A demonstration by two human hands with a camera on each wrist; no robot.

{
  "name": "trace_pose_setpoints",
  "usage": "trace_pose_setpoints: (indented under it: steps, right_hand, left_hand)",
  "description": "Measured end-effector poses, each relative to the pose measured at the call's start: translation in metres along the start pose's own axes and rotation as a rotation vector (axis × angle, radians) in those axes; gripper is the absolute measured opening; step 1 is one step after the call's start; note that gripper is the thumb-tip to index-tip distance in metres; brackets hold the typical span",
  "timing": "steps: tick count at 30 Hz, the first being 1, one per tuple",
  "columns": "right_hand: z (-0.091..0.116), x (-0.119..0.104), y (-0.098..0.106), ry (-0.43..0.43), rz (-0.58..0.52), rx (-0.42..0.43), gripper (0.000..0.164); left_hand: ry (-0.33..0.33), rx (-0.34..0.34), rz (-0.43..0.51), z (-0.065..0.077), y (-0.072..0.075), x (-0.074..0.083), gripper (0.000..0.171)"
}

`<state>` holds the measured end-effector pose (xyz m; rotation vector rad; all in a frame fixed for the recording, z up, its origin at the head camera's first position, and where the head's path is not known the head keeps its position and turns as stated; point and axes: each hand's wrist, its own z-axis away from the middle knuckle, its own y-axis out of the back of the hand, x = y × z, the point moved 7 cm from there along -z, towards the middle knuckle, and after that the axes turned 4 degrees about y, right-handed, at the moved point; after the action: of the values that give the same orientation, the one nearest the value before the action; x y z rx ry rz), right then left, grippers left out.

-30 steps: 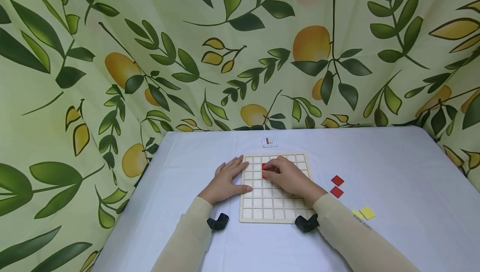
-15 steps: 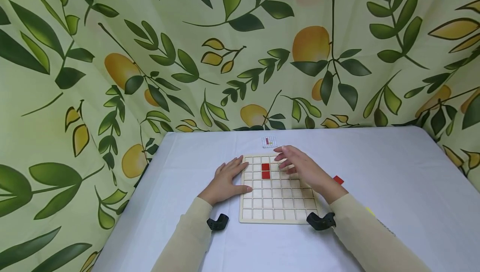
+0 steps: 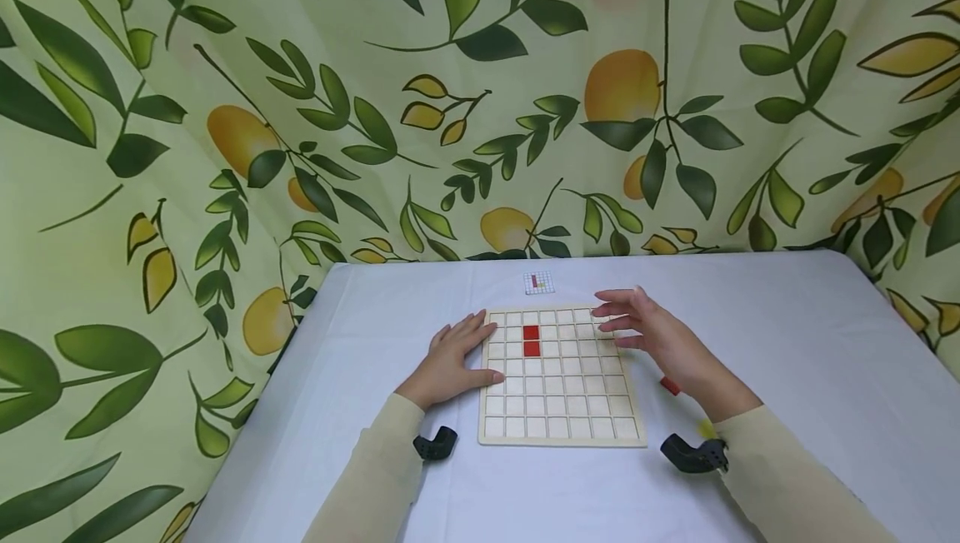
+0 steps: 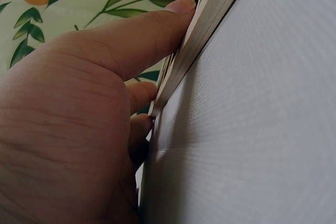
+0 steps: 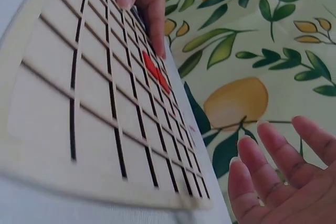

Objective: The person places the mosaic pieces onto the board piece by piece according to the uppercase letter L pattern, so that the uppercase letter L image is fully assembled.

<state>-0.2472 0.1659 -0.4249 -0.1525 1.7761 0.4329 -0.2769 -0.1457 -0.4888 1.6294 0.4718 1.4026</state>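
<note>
A pale wooden grid board (image 3: 557, 404) lies flat on the table, with two red square tiles (image 3: 532, 349) set in neighbouring cells of one column. My left hand (image 3: 452, 362) rests on the board's left edge, fingers and thumb spread. In the left wrist view, its thumb (image 4: 152, 32) lies over the wooden rim (image 4: 197, 40). Over the board's right edge hovers my right hand (image 3: 666, 343), fingers loosely extended and holding nothing. The right wrist view shows that same hand (image 5: 286, 182) apart from the board.
A loose red tile (image 3: 670, 386) and a yellow tile (image 3: 707, 429) show partly from under the right forearm. Behind the board lies a small printed grid card (image 3: 538, 283). A leaf-patterned curtain (image 3: 480, 110) hangs behind the white table (image 3: 390, 301).
My right hand has let go of the lower red tile, lifted off it and moved right past the board's edge. My left hand has stayed in place.
</note>
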Motion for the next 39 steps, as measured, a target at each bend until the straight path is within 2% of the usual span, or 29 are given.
trace_pose_setpoints:
  steps: [12, 19, 22, 26, 29, 32, 35, 39]
  right_hand:
    - [0.034, 0.008, 0.049, 0.0, 0.045, 0.059, 0.063]
    - [0.053, 0.022, 0.072, -0.004, 0.104, 0.123, 0.058]
    - [0.06, 0.031, 0.08, -0.036, 0.108, 0.148, 0.058]
    - [0.065, 0.045, 0.085, -0.132, 0.153, 0.165, 0.064]
    - [0.065, 0.056, 0.084, -0.21, 0.235, 0.154, 0.065]
    - [0.066, 0.064, 0.082, -0.248, 0.307, 0.135, 0.063]
    - [0.066, 0.067, 0.079, -0.232, 0.358, 0.112, 0.059]
    - [0.067, 0.066, 0.076, -0.163, 0.435, 0.068, 0.052]
  left_hand:
    - [0.011, -0.006, 0.016, -0.001, -0.001, 0.001, 0.094]
    - [0.01, -0.013, 0.016, -0.001, -0.003, 0.001, 0.094]
    - [0.014, -0.01, 0.016, -0.001, -0.003, 0.0, 0.094]
    - [0.023, -0.006, 0.017, -0.001, -0.003, -0.001, 0.093]
    - [0.025, -0.008, 0.018, 0.0, -0.003, -0.001, 0.093]
    - [0.022, -0.01, 0.019, 0.0, -0.002, -0.001, 0.093]
    - [0.023, -0.008, 0.016, 0.0, -0.001, -0.001, 0.094]
    - [0.024, -0.008, 0.009, 0.0, 0.001, -0.001, 0.094]
